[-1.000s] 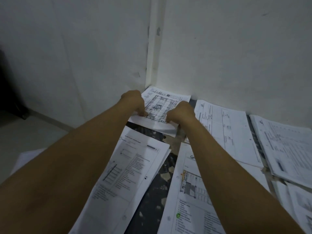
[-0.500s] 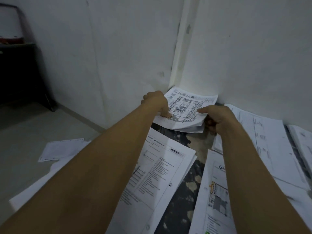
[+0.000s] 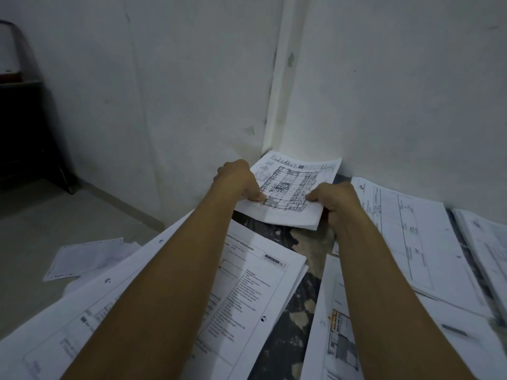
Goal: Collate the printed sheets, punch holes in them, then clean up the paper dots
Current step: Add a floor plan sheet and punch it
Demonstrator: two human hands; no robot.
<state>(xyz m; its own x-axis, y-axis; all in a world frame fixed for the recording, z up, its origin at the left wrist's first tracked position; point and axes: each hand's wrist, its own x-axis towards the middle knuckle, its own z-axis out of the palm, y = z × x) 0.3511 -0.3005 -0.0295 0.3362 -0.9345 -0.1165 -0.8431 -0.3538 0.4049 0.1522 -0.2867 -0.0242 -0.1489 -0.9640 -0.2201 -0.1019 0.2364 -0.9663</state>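
Note:
A thin stack of sheets printed with a floor plan [image 3: 290,185] lies in the far corner of the table, against the two walls. My left hand [image 3: 238,178] grips its left edge, thumb on top. My right hand [image 3: 336,200] grips its near right corner, fingers curled under the stack. Closer to me, a checklist stack with punched holes [image 3: 247,292] lies under my left forearm. Another printed stack with a small colour picture [image 3: 337,325] sits under my right forearm.
More printed stacks [image 3: 406,231] spread along the right wall. The dark, worn tabletop [image 3: 290,316] shows between the piles. Loose sheets [image 3: 82,256] lie on the floor at the left, beyond the table's edge. Dark furniture [image 3: 24,127] stands at the far left.
The view has swung left and the floor now shows. My right hand has shifted from the stack's near edge to its right corner, and the stack's near edge is lifted slightly.

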